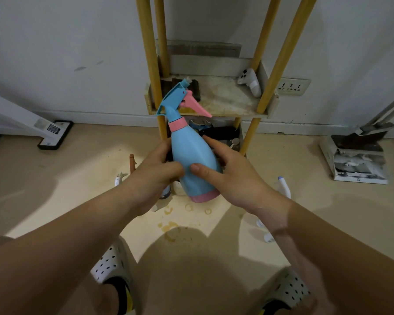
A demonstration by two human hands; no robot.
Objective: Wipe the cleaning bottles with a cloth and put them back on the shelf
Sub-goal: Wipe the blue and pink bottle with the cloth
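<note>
I hold a light blue spray bottle [192,160] with a pink trigger, collar and base upright in front of the shelf [225,108]. My left hand [156,173] grips its left side, thumb across the front. My right hand [231,176] wraps its right side, with the thumb pressed on the front. No cloth shows in either hand. The shelf has yellow posts and a stained white tray; a white spray bottle [250,84] lies at its back right. More bottles stand on the floor, partly hidden by my arms: a white one [283,186] at the right and one [120,177] at the left.
A dark block [195,88] sits on the shelf tray behind the nozzle, and dark clutter [221,133] fills the lower level. A dustpan and broom [359,153] lean at the right, a white stand base [55,135] at the left. Rust rings stain the floor [168,226].
</note>
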